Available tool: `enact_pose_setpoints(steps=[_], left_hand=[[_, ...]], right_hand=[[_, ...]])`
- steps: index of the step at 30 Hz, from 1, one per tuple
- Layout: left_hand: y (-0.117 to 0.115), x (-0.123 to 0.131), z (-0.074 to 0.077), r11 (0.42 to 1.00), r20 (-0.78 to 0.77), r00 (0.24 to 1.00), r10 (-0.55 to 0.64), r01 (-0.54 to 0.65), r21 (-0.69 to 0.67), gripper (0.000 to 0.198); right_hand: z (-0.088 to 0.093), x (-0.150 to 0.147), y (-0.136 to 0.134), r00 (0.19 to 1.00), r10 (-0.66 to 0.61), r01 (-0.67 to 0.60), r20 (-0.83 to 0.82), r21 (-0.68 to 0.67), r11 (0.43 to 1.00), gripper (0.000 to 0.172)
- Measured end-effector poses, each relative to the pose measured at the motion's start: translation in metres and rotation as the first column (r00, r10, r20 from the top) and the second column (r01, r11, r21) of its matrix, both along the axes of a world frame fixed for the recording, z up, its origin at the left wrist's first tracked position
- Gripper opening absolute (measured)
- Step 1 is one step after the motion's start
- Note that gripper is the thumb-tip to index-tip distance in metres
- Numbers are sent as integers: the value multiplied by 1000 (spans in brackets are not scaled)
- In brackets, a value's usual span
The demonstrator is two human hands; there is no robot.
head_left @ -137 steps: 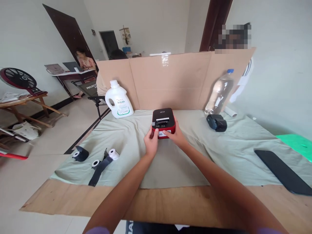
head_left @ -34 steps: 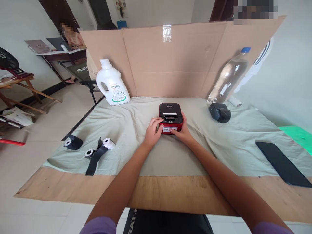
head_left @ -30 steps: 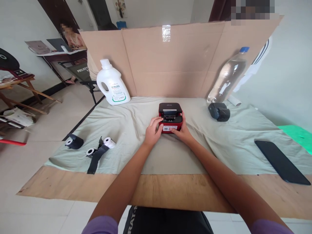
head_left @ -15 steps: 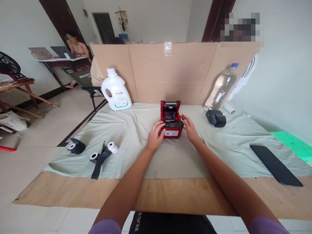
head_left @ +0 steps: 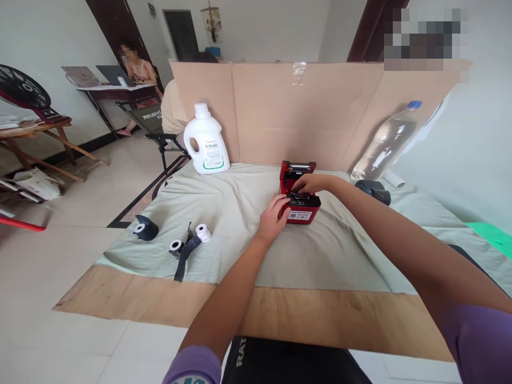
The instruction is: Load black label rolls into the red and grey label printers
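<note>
Head view: a red-and-black box-shaped device (head_left: 315, 209) stands on a pale green cloth (head_left: 256, 266) near the middle of the table, its lid (head_left: 285, 173) raised at the back. The left hand (head_left: 274, 217), half open with fingers slightly bent, rests against the device's left front corner and does not enclose it. The right hand (head_left: 312, 184) reaches into the opening from the right, fingers curled downward; whether it has hold of anything cannot be told. Behind stand a white jug (head_left: 207, 144), left, and a tilted clear bottle (head_left: 386, 144), right, before a cardboard panel (head_left: 276, 106); a dark roll (head_left: 149, 229) and a white roll (head_left: 205, 233) lie at left
</note>
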State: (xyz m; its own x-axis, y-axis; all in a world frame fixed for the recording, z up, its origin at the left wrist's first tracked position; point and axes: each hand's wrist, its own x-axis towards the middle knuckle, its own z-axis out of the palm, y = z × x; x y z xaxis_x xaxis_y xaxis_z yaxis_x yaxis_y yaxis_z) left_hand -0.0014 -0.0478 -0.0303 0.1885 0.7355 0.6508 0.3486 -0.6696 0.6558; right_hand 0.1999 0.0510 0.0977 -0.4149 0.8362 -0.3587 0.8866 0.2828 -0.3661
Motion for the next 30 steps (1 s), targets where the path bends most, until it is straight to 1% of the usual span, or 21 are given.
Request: enact_pose_setpoints(steps=[3,6,8,10,12,13,15,16,17,19,20,21,23,24,26,28,30], left_hand=[[-2,0,3,1000,3,1000,-6,6,-12,30],[-4,-1,6,999,2,1000,-8,9,-36,29],[-5,-1,7,999,3,1000,-10,10,-48,29],[-5,-1,8,999,9,1000,-13,13,-51,29],[-5,-1,9,998,6,1000,-10,11,-59,30],[-5,-1,9,997,0,1000,-3,3,-72,30],[-5,0,8,995,-12,1000,15,-16,-103,30],[-5,0,8,994,-11,1000,18,-19,-110,29],[-5,0,7,994,-5,1000,14,-14,-108,29],[-4,1,6,995,8,1000,-2,3,-97,30],[-3,2,5,995,2,1000,-7,7,-101,30],[-1,2,3,993,-16,1000,-14,13,-114,30],[1,3,2,990,-53,998,-29,22,-136,30],[2,3,2,991,-61,997,-36,28,-134,30],[2,2,4,992,-52,997,-54,48,-115,30],[-1,0,9,992,-25,998,-65,62,-114,30],[-5,-1,14,989,-10,997,-76,74,-131,31]], right_hand=[[-10,-18,11,980,18,-19,199,2,1000,43],[-17,-30,16,943,18,-26,332,19,999,44],[-13,-32,15,930,23,-40,367,37,999,40],[-3,-27,9,939,16,-50,344,92,994,37],[14,-21,-5,967,-15,-27,253,164,986,34],[23,-18,-13,984,-38,4,175,189,982,33],[37,-21,-31,994,-75,89,-73,207,974,33],[41,-27,-39,970,-85,131,-228,198,972,34],[42,-38,-44,924,-90,166,-372,179,970,37],[34,-71,-48,810,-84,196,-581,133,971,44],[26,-93,-46,768,-70,180,-637,110,977,47],[16,-118,-43,745,-54,153,-665,92,984,45],[-6,-173,-35,736,-3,79,-677,81,994,39],[-16,-201,-33,728,38,45,-685,103,994,38],[-31,-255,-33,714,153,-21,-683,198,980,36],[-37,-301,-40,706,293,-130,-645,289,949,33],[-38,-336,-52,712,419,-278,-563,323,905,29]])
